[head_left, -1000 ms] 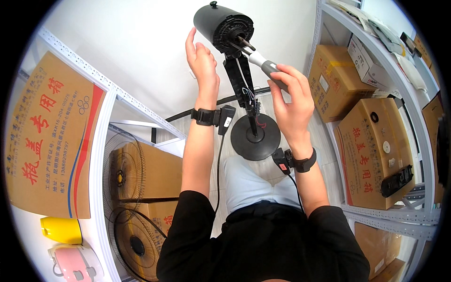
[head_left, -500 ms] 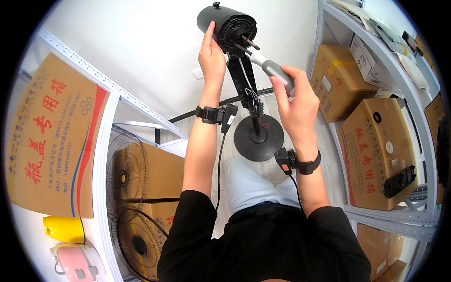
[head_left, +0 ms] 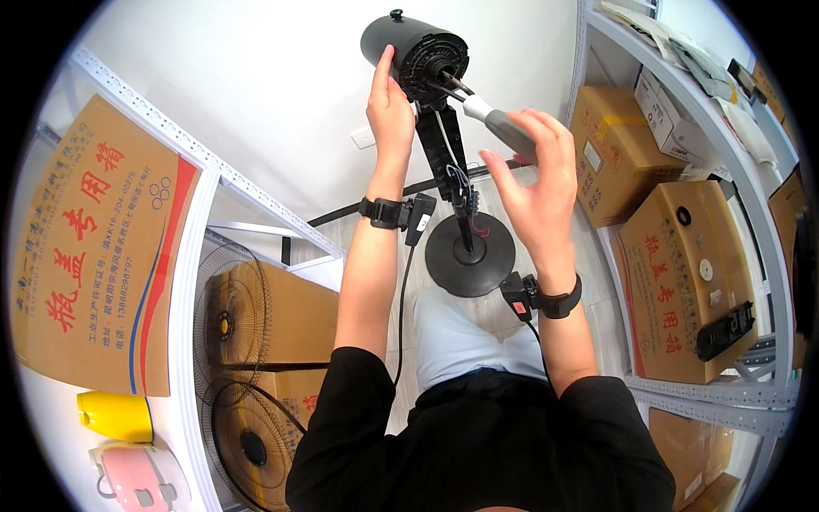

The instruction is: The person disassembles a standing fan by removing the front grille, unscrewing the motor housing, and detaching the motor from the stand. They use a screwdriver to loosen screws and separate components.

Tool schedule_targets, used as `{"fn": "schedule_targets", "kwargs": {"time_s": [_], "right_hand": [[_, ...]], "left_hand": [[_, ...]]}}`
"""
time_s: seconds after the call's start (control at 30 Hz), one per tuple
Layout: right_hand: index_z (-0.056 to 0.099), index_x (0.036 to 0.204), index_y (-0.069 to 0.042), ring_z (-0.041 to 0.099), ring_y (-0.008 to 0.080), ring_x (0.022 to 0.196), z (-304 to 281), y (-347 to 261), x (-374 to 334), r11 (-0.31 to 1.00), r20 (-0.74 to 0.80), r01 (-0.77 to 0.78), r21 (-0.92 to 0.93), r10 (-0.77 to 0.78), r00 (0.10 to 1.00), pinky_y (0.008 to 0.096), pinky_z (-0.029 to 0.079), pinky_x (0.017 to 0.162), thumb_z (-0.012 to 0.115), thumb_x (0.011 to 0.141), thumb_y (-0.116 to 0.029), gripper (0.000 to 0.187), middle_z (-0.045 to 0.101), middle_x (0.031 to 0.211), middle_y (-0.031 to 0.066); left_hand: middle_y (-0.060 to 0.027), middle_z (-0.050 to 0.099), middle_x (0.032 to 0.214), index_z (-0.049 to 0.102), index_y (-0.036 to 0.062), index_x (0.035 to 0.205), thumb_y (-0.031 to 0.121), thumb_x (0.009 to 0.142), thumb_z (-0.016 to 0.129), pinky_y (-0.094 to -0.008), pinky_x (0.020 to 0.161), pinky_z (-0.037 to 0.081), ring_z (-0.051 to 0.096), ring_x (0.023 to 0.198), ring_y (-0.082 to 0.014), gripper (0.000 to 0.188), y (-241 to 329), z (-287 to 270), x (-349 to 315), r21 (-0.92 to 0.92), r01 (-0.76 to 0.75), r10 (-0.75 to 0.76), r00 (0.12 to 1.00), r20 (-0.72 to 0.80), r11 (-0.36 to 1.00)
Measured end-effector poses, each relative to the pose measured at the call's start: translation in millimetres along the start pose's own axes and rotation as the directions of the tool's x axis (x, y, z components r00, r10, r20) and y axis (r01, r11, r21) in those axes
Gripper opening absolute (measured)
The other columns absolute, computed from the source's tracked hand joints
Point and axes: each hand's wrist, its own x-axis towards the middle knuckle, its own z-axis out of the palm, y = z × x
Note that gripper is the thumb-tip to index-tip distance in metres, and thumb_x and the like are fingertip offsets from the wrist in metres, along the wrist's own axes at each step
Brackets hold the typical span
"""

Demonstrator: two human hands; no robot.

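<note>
A black fan motor housing (head_left: 394,44) tops a black stand with a round base (head_left: 444,256). My left hand (head_left: 392,115) rests against the housing's left side and underside, fingers stretched up along it, steadying it. At the housing's front face a metal shaft sticks out. The tip of a grey-and-white screwdriver (head_left: 505,130) reaches in beside that shaft. My right hand (head_left: 542,183) is around the handle end with a loose hold, the thumb apart from the handle. Below the housing, thin wires (head_left: 461,181) show along the stand's neck.
To the left, wire fan guards (head_left: 230,324) lean by cartons on a shelf rack (head_left: 183,282). A yellow container (head_left: 119,416) and a pink appliance (head_left: 141,478) sit lower left. On the right rack, a carton (head_left: 674,256) carries small fan parts and a black plastic piece (head_left: 725,330).
My right fingers have loosened and spread around the screwdriver handle, and the thumb has moved off it. The left hand keeps its place on the housing; the view has shifted slightly.
</note>
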Motion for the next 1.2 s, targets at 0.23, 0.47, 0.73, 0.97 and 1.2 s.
{"fn": "schedule_targets", "kwargs": {"time_s": [0.23,0.47,0.73,0.97,1.2], "right_hand": [[0.066,0.112,-0.009,0.067,0.0223,0.081,0.5,-6.6,-2.8,0.994,-0.014,-0.107,0.000,0.107,0.994,0.0340,0.054,0.064,0.071,0.088,-0.006,0.024,0.063,0.109,0.0101],[0.068,0.107,-0.008,0.062,0.0275,0.095,6.6,7.5,-10.1,0.995,0.019,0.095,-0.005,-0.095,0.995,0.0379,0.051,0.079,0.077,0.079,-0.002,0.030,0.063,0.109,0.0075],[0.068,0.111,-0.007,0.062,0.0263,0.093,7.1,7.2,-18.5,0.988,0.007,0.148,-0.032,-0.148,0.989,0.0360,0.053,0.078,0.080,0.080,-0.007,0.033,0.061,0.112,0.0086],[0.064,0.118,-0.005,0.061,0.0278,0.103,4.0,4.3,-28.2,0.996,-0.020,0.086,0.002,-0.085,0.996,0.0357,0.053,0.080,0.080,0.078,-0.003,0.043,0.058,0.114,0.0119],[0.061,0.119,-0.006,0.066,0.0259,0.090,4.0,0.8,-24.1,0.995,0.030,-0.102,0.018,0.101,0.994,0.0349,0.054,0.071,0.082,0.079,-0.010,0.045,0.064,0.105,0.0122]], "left_hand": [[0.0037,0.044,0.071,0.045,0.0117,0.145,0.008,0.103,0.041,-0.0200,0.044,0.028,0.034,0.052,-0.0037,0.043,17.8,4.5,-25.6,-0.402,0.142,-0.185,0.980,-0.070,0.905],[0.0059,0.037,0.063,0.056,0.0001,0.104,0.032,0.106,0.049,-0.0207,0.039,0.023,0.031,0.046,-0.0038,0.032,10.2,5.5,-55.5,-0.728,0.590,-0.471,0.782,0.408,0.350],[0.0087,0.032,0.056,0.052,0.0092,0.079,0.033,0.093,0.073,-0.0198,0.037,0.021,0.029,0.042,-0.0023,0.035,26.7,15.4,-34.0,-0.691,0.655,-0.510,0.726,0.462,0.306],[0.0106,0.030,0.056,0.052,0.0084,0.079,0.034,0.093,0.073,-0.0200,0.037,0.019,0.026,0.043,-0.0006,0.036,40.9,18.0,-42.6,-0.570,0.599,-0.510,0.794,0.331,0.563],[0.0093,0.032,0.057,0.058,0.0060,0.084,0.034,0.101,0.061,-0.0196,0.038,0.022,0.028,0.043,-0.0021,0.033,35.3,10.3,-39.5,-0.594,0.647,-0.447,0.762,0.469,0.479]]}}
